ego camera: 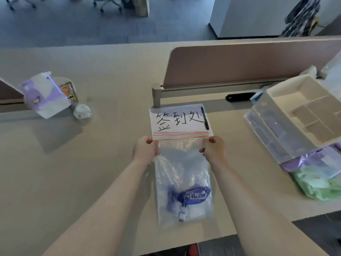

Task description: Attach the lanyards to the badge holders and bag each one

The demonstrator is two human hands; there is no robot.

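While both arms reach forward over the tabletop [92,163], the left hand [144,148] pinches the left upper corner of a clear zip bag [182,167] and the right hand [214,149] pinches its right upper corner, the red-lined seal strip stretched between them. Below the hands, toward the person, the bag hangs down with a blue lanyard [190,195] and a badge holder [193,212] bunched at its bottom. Just beyond the fingertips lies a white paper sign [177,119] with handwritten characters, a black marker [204,118] resting on its right edge. Well right of the right hand sits a clear compartment box [295,115]; well left of the left hand, a purple tissue pack [44,93].
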